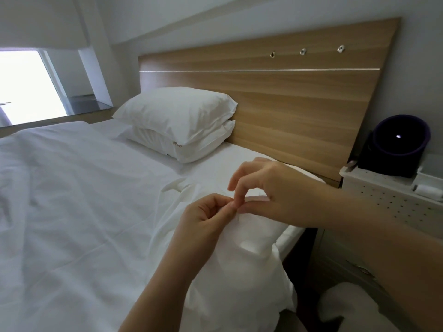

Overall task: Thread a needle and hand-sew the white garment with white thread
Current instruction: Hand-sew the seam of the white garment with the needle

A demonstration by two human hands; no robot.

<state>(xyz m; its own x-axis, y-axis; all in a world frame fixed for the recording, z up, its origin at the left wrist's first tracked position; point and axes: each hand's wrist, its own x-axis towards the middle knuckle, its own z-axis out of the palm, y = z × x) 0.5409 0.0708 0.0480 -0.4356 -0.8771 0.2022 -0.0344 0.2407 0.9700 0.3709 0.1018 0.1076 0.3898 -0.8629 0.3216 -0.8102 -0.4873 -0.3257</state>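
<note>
Left hand [203,218]: raised over the edge of the bed [72,188], fingers curled in, thumb and forefinger closed to a pinch.
Right hand [273,188]: just beside and a little above the left, thumb and one finger pinched, forefinger lifted clear; the two hands' fingertips [230,204] touch.
Grip: both pinches are tight. Whatever sits between them is too fine to see from here, so I cannot tell whether it is needle, thread or nothing.
White garment [239,264]: probably the rumpled white cloth right under the hands. It bunches up toward the fingertips and hangs over the bed's side. I cannot tell if a finger has hold of it.
Spool of white thread [429,190]: lying on its side on the white perforated stand [383,195], well apart from the hands, to the right.
Pillows [177,116]: two, stacked, against the wooden headboard [287,104].
Dark round object [398,140]: on the stand, behind the spool.
</note>
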